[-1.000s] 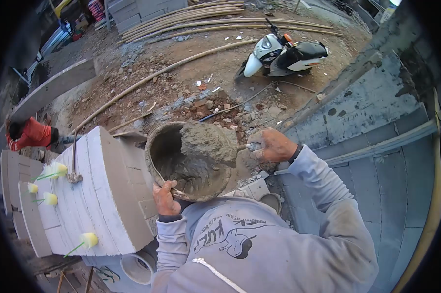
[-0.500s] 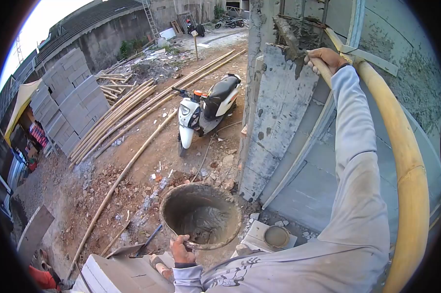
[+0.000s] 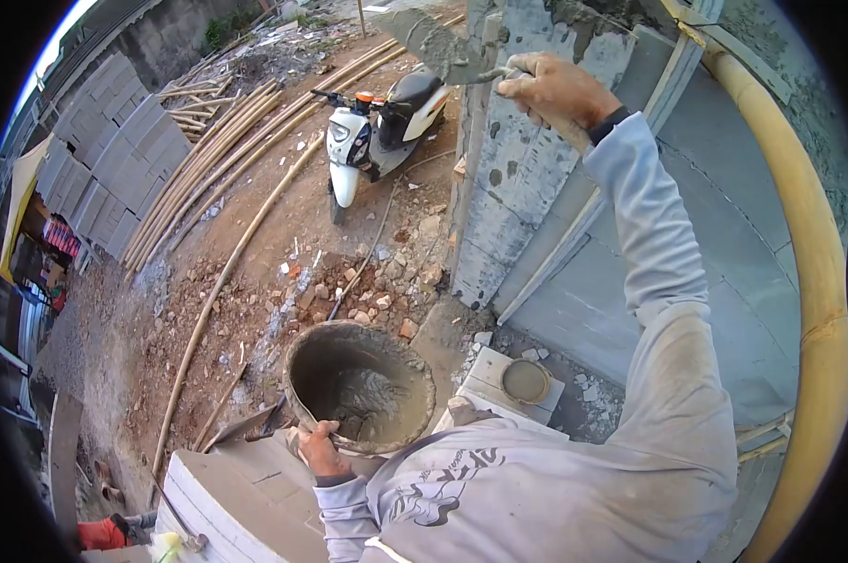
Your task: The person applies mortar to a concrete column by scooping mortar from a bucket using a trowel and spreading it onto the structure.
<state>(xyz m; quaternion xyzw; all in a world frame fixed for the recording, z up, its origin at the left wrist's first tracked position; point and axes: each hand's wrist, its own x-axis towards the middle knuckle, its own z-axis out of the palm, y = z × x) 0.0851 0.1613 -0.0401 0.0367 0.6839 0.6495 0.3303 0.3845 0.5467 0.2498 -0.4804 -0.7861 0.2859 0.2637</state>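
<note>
Trowel (image 3: pixel 438 47), 1, firmly in right hand (image 3: pixel 563 92); 1 bucket (image 3: pixel 313 371), by its rim (image 3: pixel 386 448), in left hand (image 3: pixel 322 452); 1 scooter (image 3: pixel 375 141).

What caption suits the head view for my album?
Left hand on a bucket, right hand holding up a trowel.

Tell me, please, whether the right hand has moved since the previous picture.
Yes: the right hand has moved left, away from the bamboo pole.
</note>
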